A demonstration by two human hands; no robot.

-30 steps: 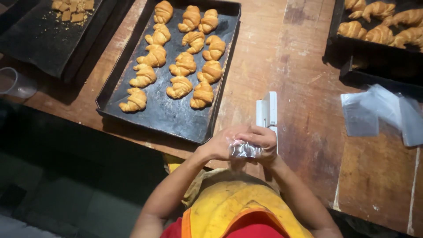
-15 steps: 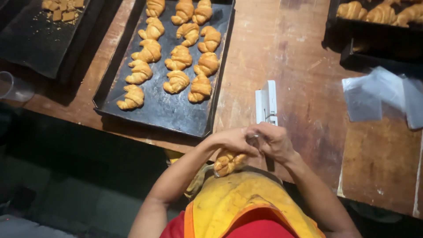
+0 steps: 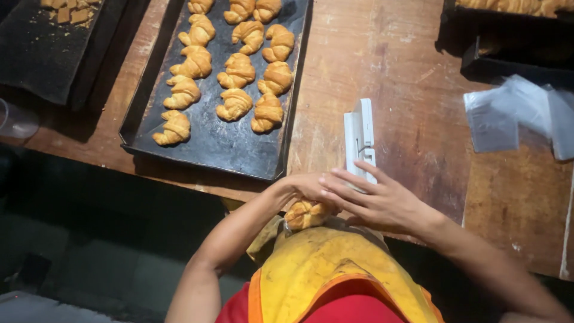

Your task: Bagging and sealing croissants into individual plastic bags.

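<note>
My left hand (image 3: 302,190) holds a golden croissant in a thin clear bag (image 3: 306,214) just above my yellow apron, at the near edge of the wooden table (image 3: 382,66). My right hand (image 3: 373,200) lies over the left one with fingers spread, touching the bag's top beside a small white sealing device (image 3: 360,139). A dark baking tray (image 3: 209,140) with several croissants (image 3: 239,70) sits to the left of the device.
A second dark tray (image 3: 42,51) with crumbs lies at the far left. Clear plastic bags (image 3: 514,113) are stacked on the right. Another tray of pastries (image 3: 508,18) sits at the top right. A clear cup (image 3: 17,122) stands at the left edge.
Both hands have dropped from beside the white device toward my apron. The bagged croissant now hangs below my left hand, and my right hand's fingers have spread.
</note>
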